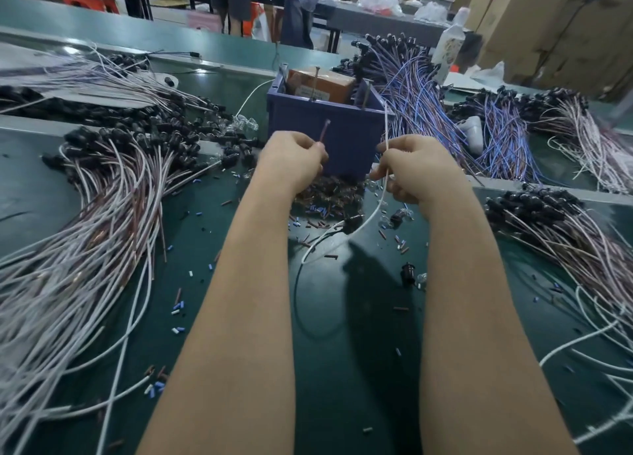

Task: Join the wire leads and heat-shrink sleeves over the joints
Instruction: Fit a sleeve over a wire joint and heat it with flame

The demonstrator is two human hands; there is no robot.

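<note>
My left hand [291,162] pinches a short brown wire lead [324,131] that sticks up from its fingertips. My right hand [411,167] pinches a white wire [385,167] that rises above the fingers and trails down past the wrist onto the green mat. Both hands are held in front of a blue bin [346,129], a hand's width apart. A pile of small brown and blue heat-shrink sleeves [329,198] lies on the mat just below the hands. A black lamp socket [352,222] sits on the trailing white wire.
Big bundles of brown-and-white leads with black sockets [113,187] lie left, blue-and-brown bundles [421,88] back right, more brown-and-white leads [565,235] right. A cardboard box [320,83] sits in the blue bin. Loose sleeves scatter over the mat [342,317]. A bottle [448,49] stands behind.
</note>
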